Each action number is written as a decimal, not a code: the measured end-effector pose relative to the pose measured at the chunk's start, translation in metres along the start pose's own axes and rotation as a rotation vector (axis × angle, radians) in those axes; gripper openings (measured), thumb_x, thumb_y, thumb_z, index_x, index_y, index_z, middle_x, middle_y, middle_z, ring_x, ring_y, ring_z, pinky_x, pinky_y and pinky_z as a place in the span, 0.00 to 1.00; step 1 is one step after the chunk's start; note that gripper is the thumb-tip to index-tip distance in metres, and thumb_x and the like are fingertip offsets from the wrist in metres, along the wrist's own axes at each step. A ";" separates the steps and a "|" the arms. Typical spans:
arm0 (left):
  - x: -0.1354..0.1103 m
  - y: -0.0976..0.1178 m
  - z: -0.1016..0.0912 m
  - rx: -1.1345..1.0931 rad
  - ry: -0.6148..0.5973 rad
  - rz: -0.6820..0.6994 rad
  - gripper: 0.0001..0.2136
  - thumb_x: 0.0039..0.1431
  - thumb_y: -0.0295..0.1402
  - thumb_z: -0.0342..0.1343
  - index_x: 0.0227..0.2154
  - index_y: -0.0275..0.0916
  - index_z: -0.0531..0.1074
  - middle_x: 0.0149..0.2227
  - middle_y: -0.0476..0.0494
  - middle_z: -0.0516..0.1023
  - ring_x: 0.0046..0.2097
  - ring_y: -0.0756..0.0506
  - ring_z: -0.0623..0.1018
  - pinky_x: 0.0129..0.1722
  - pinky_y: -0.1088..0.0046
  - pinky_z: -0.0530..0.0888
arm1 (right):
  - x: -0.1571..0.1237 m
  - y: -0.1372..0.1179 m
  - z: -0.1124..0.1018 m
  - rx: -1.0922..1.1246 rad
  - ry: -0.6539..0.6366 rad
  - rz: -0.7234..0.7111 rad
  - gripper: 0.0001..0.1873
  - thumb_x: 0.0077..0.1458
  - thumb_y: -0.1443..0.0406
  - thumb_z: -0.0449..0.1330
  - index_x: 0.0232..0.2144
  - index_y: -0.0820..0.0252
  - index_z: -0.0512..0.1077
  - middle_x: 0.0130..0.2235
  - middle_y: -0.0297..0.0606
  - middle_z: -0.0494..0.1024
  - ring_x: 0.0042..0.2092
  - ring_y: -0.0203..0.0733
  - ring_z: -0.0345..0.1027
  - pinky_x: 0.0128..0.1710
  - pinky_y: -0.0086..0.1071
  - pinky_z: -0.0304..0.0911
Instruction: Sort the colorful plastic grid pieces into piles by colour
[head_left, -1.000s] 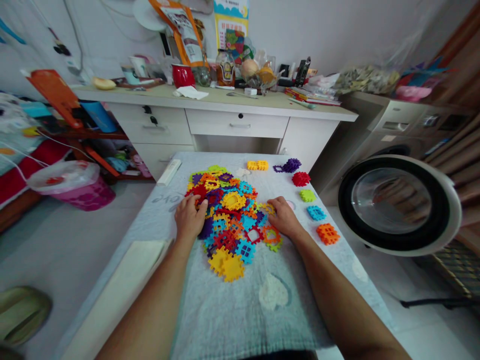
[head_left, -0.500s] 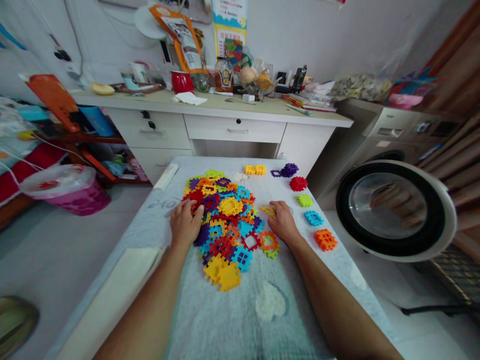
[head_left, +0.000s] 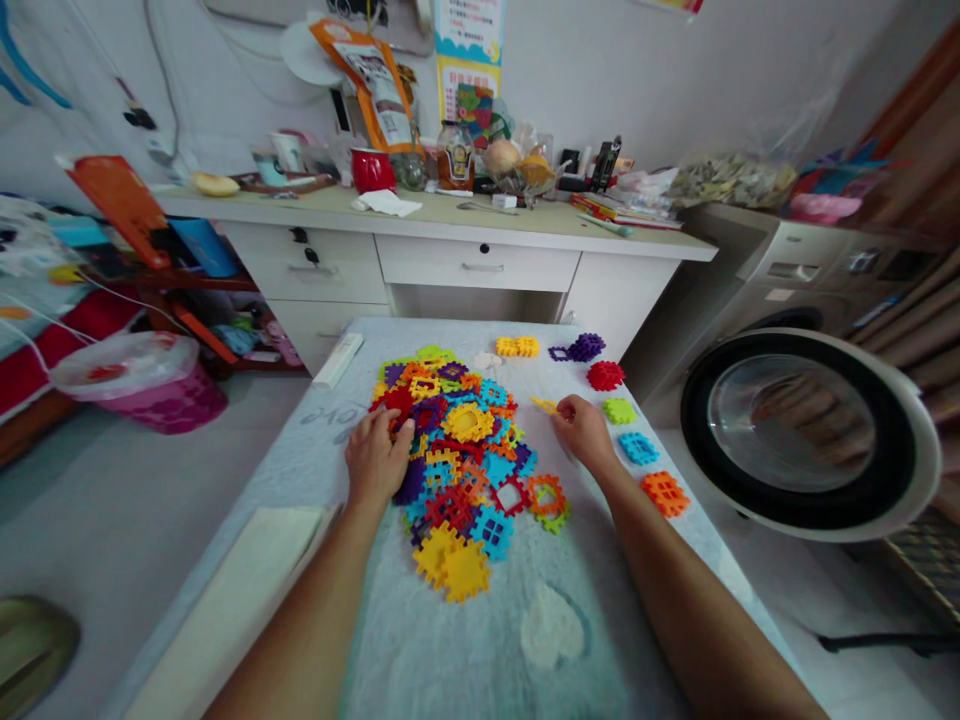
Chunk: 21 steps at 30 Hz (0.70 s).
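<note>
A mixed heap of plastic interlocking building pieces (head_left: 465,470) in several colours lies on the cloth-covered table. My left hand (head_left: 377,455) rests on the heap's left edge, fingers apart, over red and purple pieces. To the right of the heap, my right hand (head_left: 583,430) pinches a yellow building piece (head_left: 544,405) that sticks out to the left of the fingers. Single-colour stacks stand along the far and right sides: yellow (head_left: 517,346), purple (head_left: 586,347), red (head_left: 605,376), green (head_left: 619,410), blue (head_left: 638,447) and orange (head_left: 665,493).
A white desk (head_left: 472,262) with jars, a red pot (head_left: 373,171) and papers stands behind the table. On the right, a washing machine's round door (head_left: 810,430) hangs open near the table. A white stick-like box (head_left: 339,361) lies at the far left corner.
My right hand has closed on the yellow piece and tilted it up from the cloth. My left hand stays at the heap. The whole view has shifted slightly.
</note>
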<state>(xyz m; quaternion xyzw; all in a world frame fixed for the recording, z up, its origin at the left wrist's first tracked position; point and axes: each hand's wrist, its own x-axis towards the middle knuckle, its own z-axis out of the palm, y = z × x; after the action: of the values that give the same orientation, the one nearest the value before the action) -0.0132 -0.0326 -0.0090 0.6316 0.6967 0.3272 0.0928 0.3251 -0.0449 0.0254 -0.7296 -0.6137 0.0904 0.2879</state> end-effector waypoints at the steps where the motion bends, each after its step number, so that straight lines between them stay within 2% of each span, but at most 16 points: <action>1: 0.000 0.000 0.000 -0.001 0.000 -0.001 0.20 0.65 0.45 0.46 0.51 0.41 0.73 0.57 0.37 0.72 0.60 0.37 0.69 0.61 0.54 0.64 | 0.013 -0.003 0.000 -0.001 0.038 -0.010 0.04 0.51 0.66 0.58 0.31 0.59 0.73 0.31 0.37 0.77 0.33 0.40 0.68 0.37 0.33 0.61; 5: -0.001 0.001 -0.001 0.001 -0.001 -0.009 0.20 0.65 0.46 0.45 0.51 0.42 0.73 0.57 0.37 0.72 0.60 0.37 0.69 0.62 0.53 0.64 | 0.072 -0.017 0.007 0.000 0.159 0.003 0.04 0.52 0.66 0.58 0.29 0.59 0.73 0.33 0.39 0.78 0.36 0.42 0.69 0.41 0.34 0.63; 10: 0.000 0.001 -0.001 0.018 -0.006 -0.011 0.21 0.65 0.46 0.45 0.51 0.41 0.73 0.57 0.36 0.72 0.60 0.36 0.69 0.61 0.54 0.64 | 0.130 -0.030 0.026 -0.037 0.144 0.116 0.07 0.51 0.71 0.56 0.31 0.61 0.75 0.35 0.41 0.79 0.38 0.42 0.70 0.43 0.33 0.63; 16: 0.000 -0.001 0.000 0.014 -0.005 -0.003 0.21 0.65 0.46 0.45 0.52 0.41 0.72 0.57 0.36 0.72 0.60 0.36 0.69 0.61 0.53 0.64 | 0.160 -0.035 0.043 -0.086 0.106 0.125 0.12 0.50 0.74 0.55 0.34 0.63 0.77 0.38 0.45 0.80 0.41 0.44 0.71 0.46 0.34 0.63; 21: -0.001 -0.001 0.000 0.011 -0.003 -0.005 0.20 0.65 0.46 0.45 0.52 0.42 0.72 0.57 0.37 0.72 0.61 0.36 0.69 0.61 0.53 0.64 | 0.169 -0.033 0.051 -0.097 0.057 0.135 0.12 0.51 0.75 0.54 0.36 0.64 0.75 0.40 0.47 0.78 0.43 0.45 0.70 0.48 0.35 0.62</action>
<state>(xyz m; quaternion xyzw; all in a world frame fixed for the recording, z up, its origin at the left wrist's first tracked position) -0.0139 -0.0333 -0.0097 0.6307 0.7000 0.3224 0.0913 0.3118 0.1334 0.0384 -0.7848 -0.5582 0.0591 0.2626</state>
